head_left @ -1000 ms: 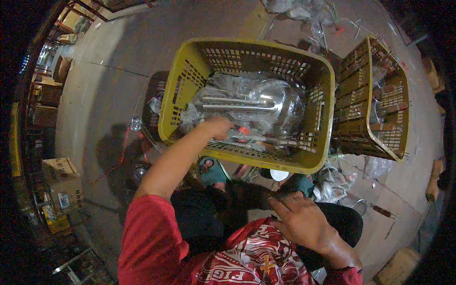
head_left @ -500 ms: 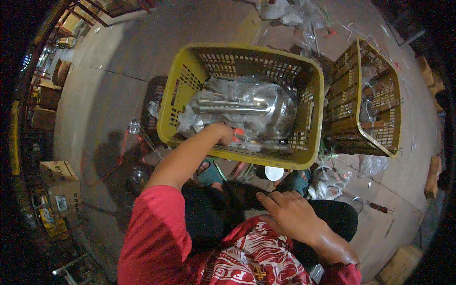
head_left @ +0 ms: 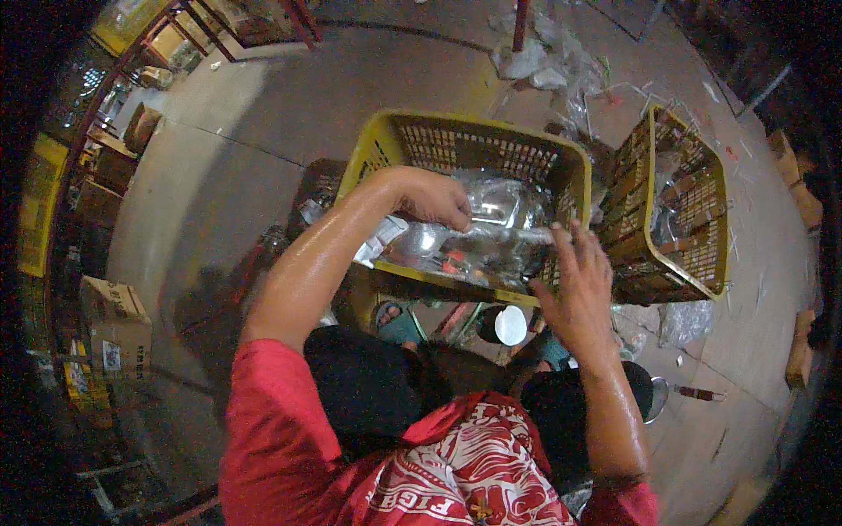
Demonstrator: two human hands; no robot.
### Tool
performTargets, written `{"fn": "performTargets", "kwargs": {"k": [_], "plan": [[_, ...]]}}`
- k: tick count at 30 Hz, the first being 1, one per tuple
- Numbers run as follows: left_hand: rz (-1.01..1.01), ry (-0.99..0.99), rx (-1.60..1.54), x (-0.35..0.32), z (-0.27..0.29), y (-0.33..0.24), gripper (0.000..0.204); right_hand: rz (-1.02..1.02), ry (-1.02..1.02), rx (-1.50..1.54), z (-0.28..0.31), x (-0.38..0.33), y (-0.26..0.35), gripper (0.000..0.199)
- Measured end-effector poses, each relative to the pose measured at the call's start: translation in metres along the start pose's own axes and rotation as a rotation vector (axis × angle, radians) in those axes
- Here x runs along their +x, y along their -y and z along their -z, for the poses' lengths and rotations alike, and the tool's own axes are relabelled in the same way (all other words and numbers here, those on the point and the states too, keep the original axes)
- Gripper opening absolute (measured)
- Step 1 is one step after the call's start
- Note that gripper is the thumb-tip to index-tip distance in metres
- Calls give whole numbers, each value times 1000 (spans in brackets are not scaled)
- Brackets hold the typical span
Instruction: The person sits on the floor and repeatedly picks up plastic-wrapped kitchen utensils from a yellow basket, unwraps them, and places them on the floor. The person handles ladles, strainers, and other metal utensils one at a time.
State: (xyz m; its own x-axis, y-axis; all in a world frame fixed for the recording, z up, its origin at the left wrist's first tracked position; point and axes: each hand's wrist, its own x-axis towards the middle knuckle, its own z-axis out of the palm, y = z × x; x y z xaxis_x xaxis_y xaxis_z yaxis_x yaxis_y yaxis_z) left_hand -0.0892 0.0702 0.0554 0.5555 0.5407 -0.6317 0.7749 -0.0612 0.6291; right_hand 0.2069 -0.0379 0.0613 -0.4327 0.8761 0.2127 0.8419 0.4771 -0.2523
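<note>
A yellow plastic crate [head_left: 574, 162] stands in front of me, holding shiny metal ware [head_left: 495, 209] wrapped in clear plastic. My left hand [head_left: 436, 200] reaches over its left side, fingers curled and closed on the edge of a clear plastic bag [head_left: 513, 235]. At the bag's other end is my right hand [head_left: 579, 280], fingers stretched and thumb apart, its fingertips against the plastic. Below the bag lies a small red piece [head_left: 453, 261] among the wrapped ware. White paper-like pieces [head_left: 381, 238] are tucked at the crate's near left corner.
A second yellow crate [head_left: 653, 188] with plastic scraps stands to the right. Crumpled clear plastic [head_left: 544, 66] lies beyond. A white round-topped object [head_left: 510, 325] is between my feet. A tool with a brown handle [head_left: 699, 394] lies at right; a cardboard box [head_left: 118, 333] stands at left.
My left hand has moved up and right, away from the red piece, to the plastic bag. My right hand has risen from my lap to the crate's right side. The view has shifted.
</note>
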Motion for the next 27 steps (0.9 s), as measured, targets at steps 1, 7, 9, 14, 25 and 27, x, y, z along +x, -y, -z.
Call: {"fn": "performTargets", "kwargs": {"k": [1, 7, 9, 14, 25, 27], "plan": [[-16, 46, -107, -16, 2, -10, 47, -37, -10, -38, 0, 1, -4, 72], [-134, -28, -638, -81, -29, -25, 40, -21, 75, -56, 14, -1, -17, 31], [-379, 84, -1073, -96, -38, -18, 52, -90, 278, 178, 16, -7, -15, 30], [-399, -470, -1478, -92, -74, -12, 60, -158, 278, 714, -7, -23, 1, 40], [-47, -959, -423, 1, -124, -57, 47, -597, 337, 1710, -41, 18, 71, 64], [5, -998, -558, 1, -107, -58, 51, -476, 351, 1752, -36, 29, 79, 78]]}}
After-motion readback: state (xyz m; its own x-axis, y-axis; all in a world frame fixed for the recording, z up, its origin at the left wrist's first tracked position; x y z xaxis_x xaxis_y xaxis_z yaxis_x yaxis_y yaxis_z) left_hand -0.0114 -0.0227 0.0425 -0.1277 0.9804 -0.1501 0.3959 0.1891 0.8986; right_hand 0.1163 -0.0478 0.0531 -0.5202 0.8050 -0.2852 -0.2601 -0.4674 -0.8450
